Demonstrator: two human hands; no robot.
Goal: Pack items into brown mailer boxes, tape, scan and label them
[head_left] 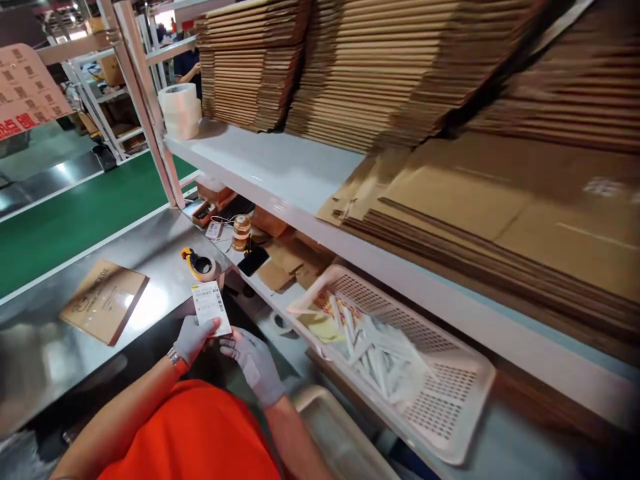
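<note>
A flat white printed packet [211, 308] with small dark print and a yellow mark at its top corner is held up in front of my body. My left hand [194, 339], in a grey glove, pinches its lower left edge with the thumb on top. At the packet's lower right corner, the gloved fingers of my right hand [254, 367] are closed on the edge. Just beyond the packet, a tape dispenser [201, 265] with a yellow part rests on the metal table. To the left lies a flat brown cardboard box [105, 301] with dark lettering.
A white perforated basket [445, 407] with white tube-like pieces and plastic bags stands on the lower shelf at right. Stacked flat cardboard [380, 67] and tape rolls [179, 110] sit on the upper shelf. A black phone [253, 261] lies below. A green conveyor belt [100, 207] runs at left.
</note>
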